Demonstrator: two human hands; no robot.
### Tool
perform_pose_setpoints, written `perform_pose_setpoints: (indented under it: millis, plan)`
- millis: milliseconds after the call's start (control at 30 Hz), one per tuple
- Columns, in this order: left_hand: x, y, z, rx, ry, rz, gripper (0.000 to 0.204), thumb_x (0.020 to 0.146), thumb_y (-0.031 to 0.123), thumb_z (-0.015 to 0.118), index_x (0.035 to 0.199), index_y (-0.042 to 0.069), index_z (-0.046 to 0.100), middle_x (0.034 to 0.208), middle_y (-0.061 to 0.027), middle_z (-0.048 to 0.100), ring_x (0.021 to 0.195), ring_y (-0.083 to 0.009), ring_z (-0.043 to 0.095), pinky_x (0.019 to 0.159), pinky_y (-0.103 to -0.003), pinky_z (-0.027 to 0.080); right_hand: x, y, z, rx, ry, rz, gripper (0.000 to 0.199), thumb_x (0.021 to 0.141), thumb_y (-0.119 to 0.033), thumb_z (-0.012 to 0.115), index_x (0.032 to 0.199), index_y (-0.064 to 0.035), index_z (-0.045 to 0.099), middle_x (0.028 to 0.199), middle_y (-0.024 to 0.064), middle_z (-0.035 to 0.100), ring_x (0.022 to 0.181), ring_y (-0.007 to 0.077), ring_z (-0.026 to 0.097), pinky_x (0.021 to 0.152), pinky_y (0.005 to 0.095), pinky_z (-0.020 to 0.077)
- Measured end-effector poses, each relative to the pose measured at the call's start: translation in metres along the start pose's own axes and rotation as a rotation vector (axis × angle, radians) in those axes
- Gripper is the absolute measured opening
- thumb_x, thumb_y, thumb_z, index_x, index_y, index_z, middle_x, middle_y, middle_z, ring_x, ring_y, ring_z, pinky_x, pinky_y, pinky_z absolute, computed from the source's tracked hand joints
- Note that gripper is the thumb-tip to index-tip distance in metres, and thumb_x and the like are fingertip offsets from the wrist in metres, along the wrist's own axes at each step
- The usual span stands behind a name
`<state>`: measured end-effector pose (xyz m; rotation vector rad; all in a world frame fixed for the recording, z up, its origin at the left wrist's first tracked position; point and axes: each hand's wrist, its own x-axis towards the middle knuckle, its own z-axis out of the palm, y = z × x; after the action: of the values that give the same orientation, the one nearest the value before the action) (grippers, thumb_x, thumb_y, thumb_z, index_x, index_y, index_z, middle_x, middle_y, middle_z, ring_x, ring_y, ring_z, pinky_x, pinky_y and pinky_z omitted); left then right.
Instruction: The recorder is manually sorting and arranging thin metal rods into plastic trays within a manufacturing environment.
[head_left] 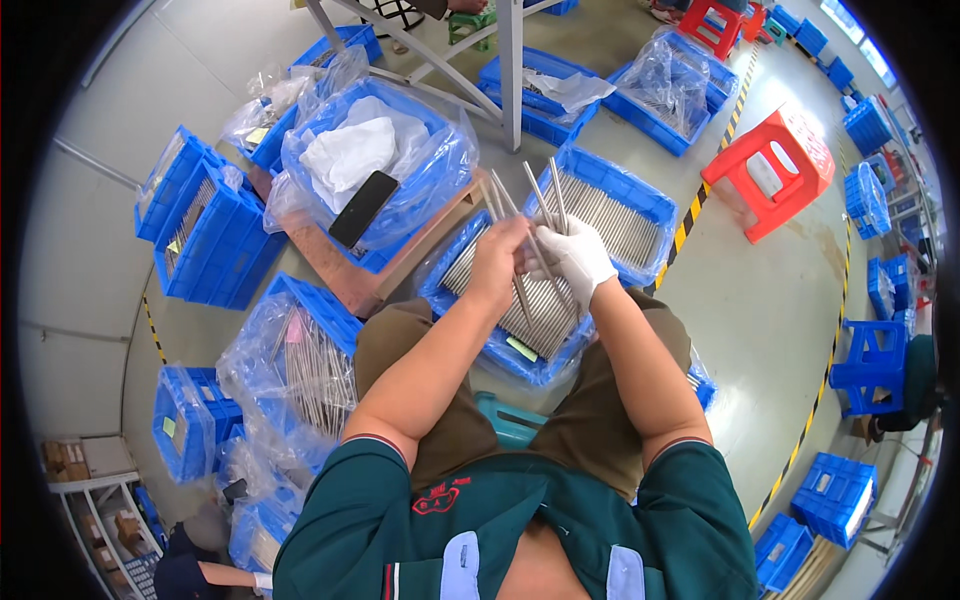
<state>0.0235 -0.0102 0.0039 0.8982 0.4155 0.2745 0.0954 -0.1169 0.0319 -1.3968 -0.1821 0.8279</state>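
My bare left hand (498, 262) and my white-gloved right hand (578, 258) meet in front of me, above a blue crate (540, 372) lined with clear plastic. Each has its fingers closed around thin metal rods (557, 187) that stick up past the hands; some rods slant downward between them. Rows of similar rods lie in the crate under my hands, with a yellow-green slip (522, 348) at its near edge. Just beyond, a second blue crate (650, 195) holds more rods side by side. The rods near my left fingers are slightly blurred.
On the left, a wooden pallet (330, 262) bears a plastic-lined blue crate with a black phone (363, 208) on it. A bagged crate of rods (315, 375) stands by my left knee. A red stool (770, 170) is at right, past striped floor tape (685, 225). A metal frame leg (511, 80) rises ahead.
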Motion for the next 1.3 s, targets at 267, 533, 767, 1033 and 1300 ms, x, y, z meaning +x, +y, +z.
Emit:
perform_pose_setpoints:
  millis: [267, 533, 767, 1033, 1300]
  plan:
    - [-0.007, -0.004, -0.004, -0.168, -0.315, -0.452, 0.031, 0.091, 0.037, 0.054, 0.082, 0.006, 0.057, 0.067, 0.0037, 0.041, 0.053, -0.0071, 0.036, 0.049, -0.022, 0.032, 0.013, -0.014, -0.027, 0.197, -0.168, 0.088, 0.017, 0.086, -0.024, 0.063, 0.084, -0.0073, 0.058, 0.053, -0.0033, 0.042, 0.040, 0.0066, 0.035, 0.036, 0.0216, 0.0233]
    - [-0.035, -0.011, 0.012, -0.128, -0.487, -0.599, 0.027, 0.092, 0.031, 0.054, 0.084, 0.005, 0.058, 0.070, 0.0016, 0.047, 0.054, -0.0065, 0.037, 0.048, -0.021, 0.034, 0.055, -0.023, -0.063, 0.296, 0.391, -0.195, 0.023, 0.078, -0.026, 0.066, 0.075, -0.0051, 0.058, 0.065, 0.0037, 0.052, 0.055, 0.0134, 0.047, 0.050, 0.0286, 0.0354]
    - [-0.016, 0.011, -0.014, -0.120, -0.538, -0.436, 0.031, 0.093, 0.031, 0.050, 0.087, 0.003, 0.060, 0.112, -0.0179, 0.058, 0.106, -0.0345, 0.058, 0.087, -0.044, 0.050, 0.029, -0.031, -0.059, 0.211, 0.237, 0.004, 0.030, 0.082, -0.036, 0.065, 0.068, -0.0141, 0.052, 0.049, -0.0080, 0.036, 0.037, 0.0054, 0.029, 0.036, 0.0212, 0.0209]
    - [-0.011, 0.005, -0.017, -0.187, -0.549, -0.432, 0.032, 0.090, 0.034, 0.054, 0.087, 0.003, 0.061, 0.102, -0.0122, 0.059, 0.084, -0.0233, 0.058, 0.074, -0.038, 0.049, 0.017, -0.002, -0.020, -0.234, -0.050, 0.039, 0.030, 0.082, -0.033, 0.066, 0.079, -0.0030, 0.065, 0.064, 0.0013, 0.057, 0.056, 0.0082, 0.051, 0.051, 0.0254, 0.0399]
    - [-0.009, 0.006, -0.015, -0.183, -0.446, -0.370, 0.030, 0.089, 0.031, 0.058, 0.088, 0.001, 0.060, 0.075, -0.0028, 0.052, 0.066, -0.0141, 0.051, 0.062, -0.031, 0.044, 0.030, 0.006, -0.016, -0.339, 0.015, -0.026, 0.038, 0.084, -0.039, 0.060, 0.076, -0.0022, 0.061, 0.061, 0.0029, 0.055, 0.057, 0.0107, 0.051, 0.054, 0.0281, 0.0412]
